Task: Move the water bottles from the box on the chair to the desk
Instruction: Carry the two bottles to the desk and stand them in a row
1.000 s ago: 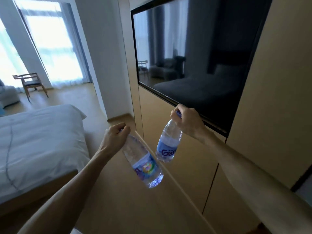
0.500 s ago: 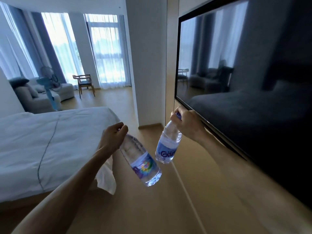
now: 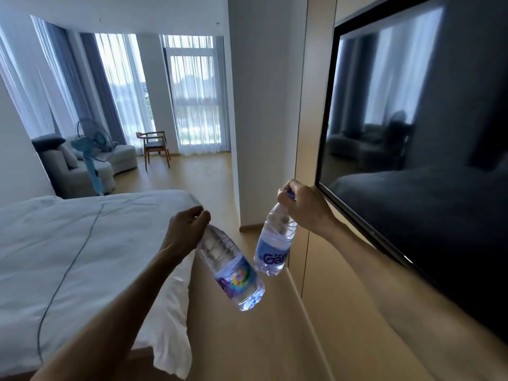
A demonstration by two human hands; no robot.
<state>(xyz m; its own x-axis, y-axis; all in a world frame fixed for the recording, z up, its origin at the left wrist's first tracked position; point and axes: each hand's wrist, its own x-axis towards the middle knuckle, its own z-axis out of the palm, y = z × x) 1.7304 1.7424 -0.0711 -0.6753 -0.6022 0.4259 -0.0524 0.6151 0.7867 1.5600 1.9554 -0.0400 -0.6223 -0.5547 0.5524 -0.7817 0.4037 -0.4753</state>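
Aloft — hands [image 3: 189, 229] apparently gripping bottles [image 3: 231, 268].

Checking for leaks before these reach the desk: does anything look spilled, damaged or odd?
Nothing stands out. The left hand and right hand each grip a capped-end bottle; no drips show.

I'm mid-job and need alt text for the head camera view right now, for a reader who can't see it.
A person carries two water bottles by their necks: the left hand grips a tilted bottle, the right hand another bottle hanging nearly upright. A white bed lies left, a wall-mounted TV right, with a wooden chair and fan by the far windows.
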